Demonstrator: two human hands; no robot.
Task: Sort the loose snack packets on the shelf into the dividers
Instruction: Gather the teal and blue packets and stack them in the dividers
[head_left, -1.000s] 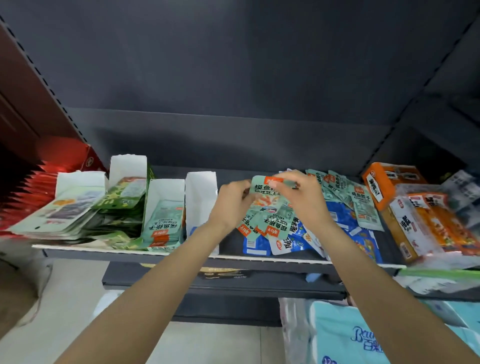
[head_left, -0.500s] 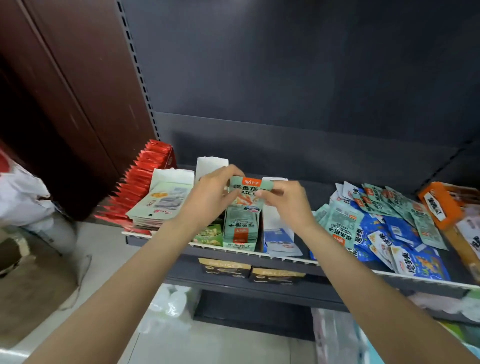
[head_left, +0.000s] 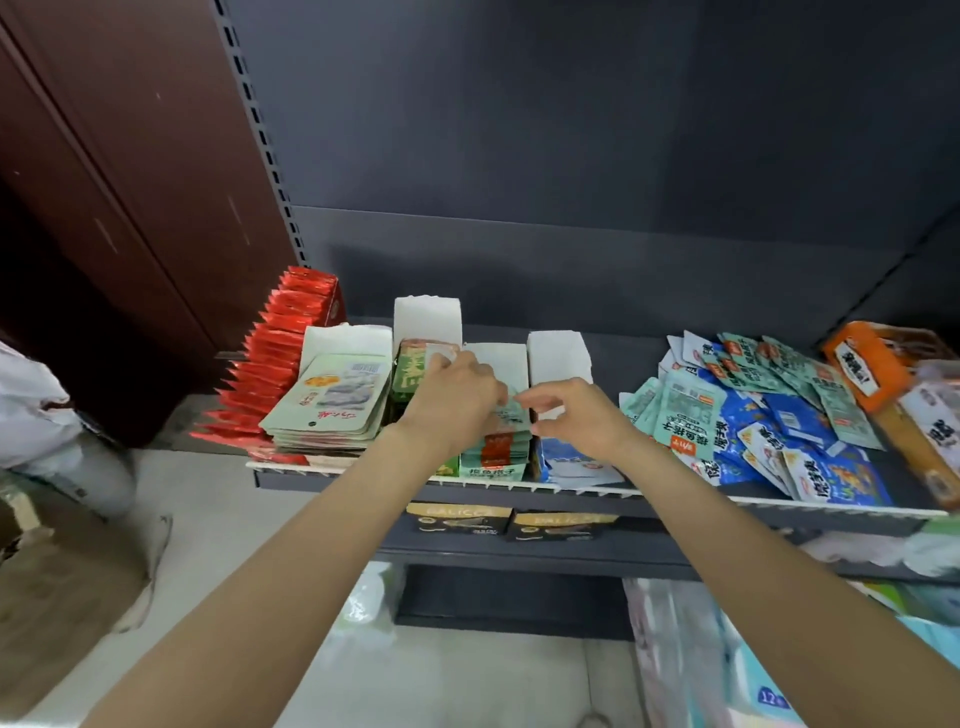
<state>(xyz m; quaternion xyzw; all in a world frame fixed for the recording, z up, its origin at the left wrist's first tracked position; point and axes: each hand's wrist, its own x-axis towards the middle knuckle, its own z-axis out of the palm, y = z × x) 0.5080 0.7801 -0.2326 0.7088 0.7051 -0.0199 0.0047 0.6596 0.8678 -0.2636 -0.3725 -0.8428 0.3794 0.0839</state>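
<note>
— Dark metal shelf (head_left: 675, 506): white card dividers (head_left: 427, 319) left, loose heap of teal and blue snack packets (head_left: 753, 415) right.
— And the hands?
— Left hand (head_left: 457, 397) curls over the teal packets (head_left: 496, 449) stacked in the third divider. Right hand (head_left: 574, 415) beside it, fingers bent, pinching a packet's corner, I think; can't tell for sure.

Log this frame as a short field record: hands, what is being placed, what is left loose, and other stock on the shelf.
left hand: grips teal packets at the teal packet stack
right hand: fingers curled beside that stack; grip unclear
divider: white card, right of the stack
loose pile: teal and blue packets, shelf right, unsorted
red packets: row at far left
orange box: far right
</note>
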